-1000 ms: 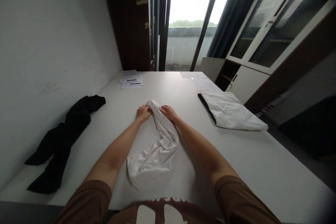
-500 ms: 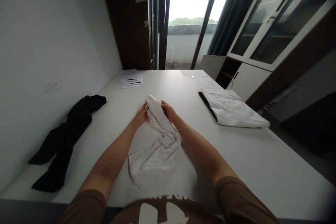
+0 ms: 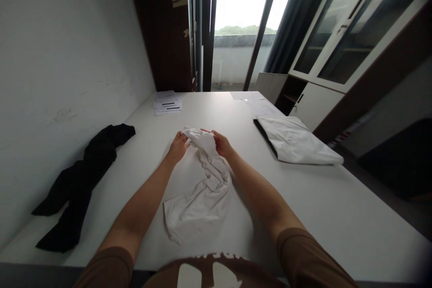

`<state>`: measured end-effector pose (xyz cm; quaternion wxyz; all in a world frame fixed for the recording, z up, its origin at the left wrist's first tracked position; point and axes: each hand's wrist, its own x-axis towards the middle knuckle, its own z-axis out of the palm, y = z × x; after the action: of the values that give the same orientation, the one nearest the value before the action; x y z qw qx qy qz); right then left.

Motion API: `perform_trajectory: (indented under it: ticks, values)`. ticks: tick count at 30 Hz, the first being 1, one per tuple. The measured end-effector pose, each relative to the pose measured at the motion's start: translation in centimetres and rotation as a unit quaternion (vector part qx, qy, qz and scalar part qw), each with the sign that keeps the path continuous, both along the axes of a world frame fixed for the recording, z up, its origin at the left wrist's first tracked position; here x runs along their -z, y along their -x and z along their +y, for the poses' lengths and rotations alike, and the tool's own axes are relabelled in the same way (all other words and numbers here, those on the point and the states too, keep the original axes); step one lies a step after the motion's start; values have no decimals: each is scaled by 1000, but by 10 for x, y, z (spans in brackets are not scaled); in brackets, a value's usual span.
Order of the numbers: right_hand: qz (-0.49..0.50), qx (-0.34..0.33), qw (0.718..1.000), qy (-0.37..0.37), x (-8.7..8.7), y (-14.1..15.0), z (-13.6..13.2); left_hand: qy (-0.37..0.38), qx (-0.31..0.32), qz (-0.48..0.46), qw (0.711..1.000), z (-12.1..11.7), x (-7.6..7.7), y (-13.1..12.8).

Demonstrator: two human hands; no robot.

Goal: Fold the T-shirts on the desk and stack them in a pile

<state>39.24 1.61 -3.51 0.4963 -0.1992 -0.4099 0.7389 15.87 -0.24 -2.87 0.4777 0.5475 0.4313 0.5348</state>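
Observation:
A crumpled white garment (image 3: 202,202) lies twisted on the white table in front of me; whether it is a shirt or trousers I cannot tell. Its far end is lifted and stretched sideways between my hands. My left hand (image 3: 178,146) pinches the left corner of that end. On the right side, my right hand (image 3: 221,142) grips the other edge, fingers partly behind the fabric. The near part spreads flat toward my body, with folds bunched in the middle.
Black trousers (image 3: 91,162) lie along the wall on the left. A folded white garment (image 3: 297,139) with a dark layer under it sits at the right. Paper sheets (image 3: 167,104) lie at the far left of the table (image 3: 303,225), more sheets (image 3: 259,104) at the far right.
My hands have moved apart, spreading the garment's far end wider. The left hand shifted slightly left and the right hand slightly right. The near part of the garment stays in place.

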Motion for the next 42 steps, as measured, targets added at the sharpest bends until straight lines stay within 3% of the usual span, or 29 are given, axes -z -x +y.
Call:
perform_trajectory:
  ticks: [5, 7, 10, 17, 24, 30, 38, 42]
  values:
    - [-42, -83, 996, -15, 0, 3, -3, -15, 14, -186, 982, 1, -3, -11]
    - [-64, -87, 994, -23, 1, 7, -5, -15, 16, -208, 978, 0, -6, -14]
    - [-82, -72, 992, -58, 1, 14, -8, -22, 19, -204, 979, -2, -11, -19]
    - [-157, -153, 972, -82, 7, 23, -11, -48, 26, -108, 993, -14, -28, -22]
    - [-148, -37, 978, -140, 4, 28, -9, -80, -26, -62, 995, -5, -37, -8]
    - [-118, -46, 983, -129, -3, 22, -8, -74, -68, -83, 991, 4, -39, 6]
    - [-206, -146, 961, -116, 9, 32, -14, -34, 20, -88, 995, -9, -43, -8]
    - [-223, -94, 962, -125, 12, 38, -14, -14, 45, -111, 993, -11, -45, -8]
